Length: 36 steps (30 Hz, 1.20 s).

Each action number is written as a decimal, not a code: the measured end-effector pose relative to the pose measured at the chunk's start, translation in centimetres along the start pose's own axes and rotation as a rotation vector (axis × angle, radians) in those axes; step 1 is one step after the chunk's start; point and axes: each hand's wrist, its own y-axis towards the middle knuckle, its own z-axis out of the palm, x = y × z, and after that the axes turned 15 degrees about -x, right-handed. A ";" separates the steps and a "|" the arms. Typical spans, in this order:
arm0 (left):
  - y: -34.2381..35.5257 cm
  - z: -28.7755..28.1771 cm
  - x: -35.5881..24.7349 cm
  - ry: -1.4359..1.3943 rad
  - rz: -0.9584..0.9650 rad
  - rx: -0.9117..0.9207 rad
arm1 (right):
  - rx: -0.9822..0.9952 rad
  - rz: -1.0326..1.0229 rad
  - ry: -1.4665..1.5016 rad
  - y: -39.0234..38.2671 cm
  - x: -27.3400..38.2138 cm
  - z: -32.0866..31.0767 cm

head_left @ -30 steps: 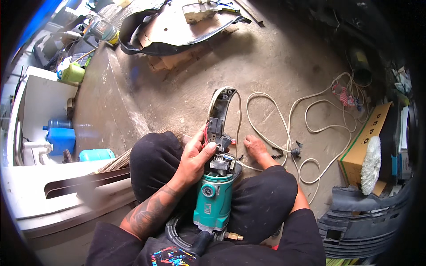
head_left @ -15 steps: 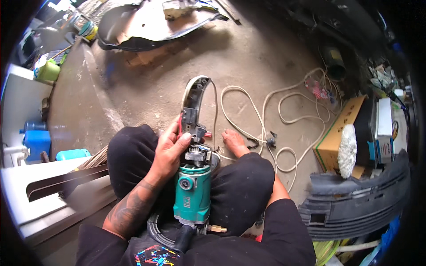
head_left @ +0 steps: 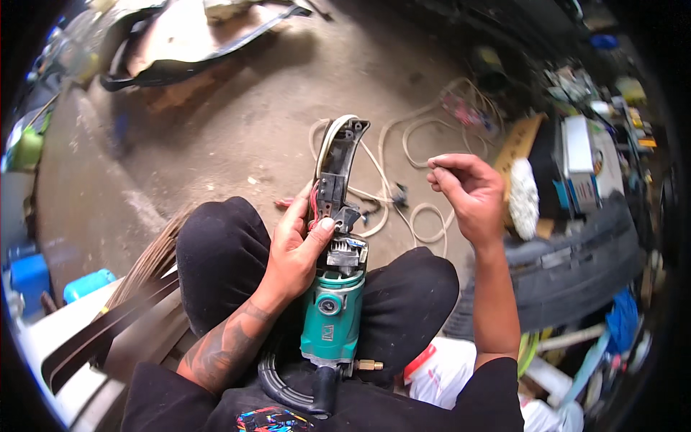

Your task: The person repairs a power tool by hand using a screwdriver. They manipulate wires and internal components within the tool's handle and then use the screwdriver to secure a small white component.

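Note:
An opened green power tool lies upright along my lap, with a brass fitting low on its right and a curved black side handle at its base. My left hand grips the opened black handle housing above the body, thumb beside red wires. A pale cord runs along the housing, and metal inner parts show below it. My right hand is raised to the right of the housing, thumb and index pinched on something tiny and dark that I cannot make out.
Pale cord loops and small black parts lie on the floor ahead. A cardboard box, white fluffy pad and grey plastic panel crowd the right. Blue containers sit left; a large curved piece lies ahead.
My right hand has risen from the floor to beside the housing, fingers pinched. My left hand keeps its grip on the tool. The view has shifted as the head moved.

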 end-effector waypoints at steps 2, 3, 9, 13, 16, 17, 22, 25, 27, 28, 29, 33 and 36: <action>-1.1 1.0 0.1 -0.021 -0.056 0.071 | 0.018 -0.145 -0.039 -3.5 4.6 -0.2; -1.7 1.7 0.3 -0.027 -0.054 0.098 | 0.039 -0.247 -0.110 -4.8 5.6 -0.3; -5.2 3.3 0.9 0.021 -0.103 0.317 | -0.047 -0.404 -0.443 -11.3 8.3 0.5; -7.4 3.2 0.2 -0.035 -0.106 0.361 | -0.214 -0.314 -0.434 -15.6 9.9 -1.0; -8.9 3.1 0.2 -0.054 -0.078 0.356 | -0.253 -0.296 -0.405 -17.5 10.2 -0.6; -9.2 3.4 0.1 -0.061 -0.043 0.361 | -0.241 -0.388 -0.481 -17.6 10.6 0.0; -10.1 3.4 -0.1 -0.065 0.048 0.400 | -0.207 -0.678 -0.644 -17.0 10.1 0.5; -10.4 2.8 -0.4 -0.047 0.079 0.391 | -0.154 -0.819 -0.665 -16.5 10.2 0.9; -10.4 2.6 -0.9 -0.041 0.055 0.386 | -0.135 -0.889 -0.647 -16.3 9.7 1.0; -10.5 2.6 -1.0 -0.041 0.028 0.388 | -0.144 -0.886 -0.643 -16.2 9.6 0.8; -10.5 2.5 -1.1 -0.032 0.008 0.389 | -0.133 -0.898 -0.612 -16.1 9.5 0.7; -10.5 2.6 -1.1 -0.006 0.060 0.379 | -0.120 -0.929 -0.543 -15.6 8.7 0.5; -10.2 2.8 -0.7 0.042 0.095 0.389 | -0.124 -0.894 -0.501 -15.3 8.5 0.0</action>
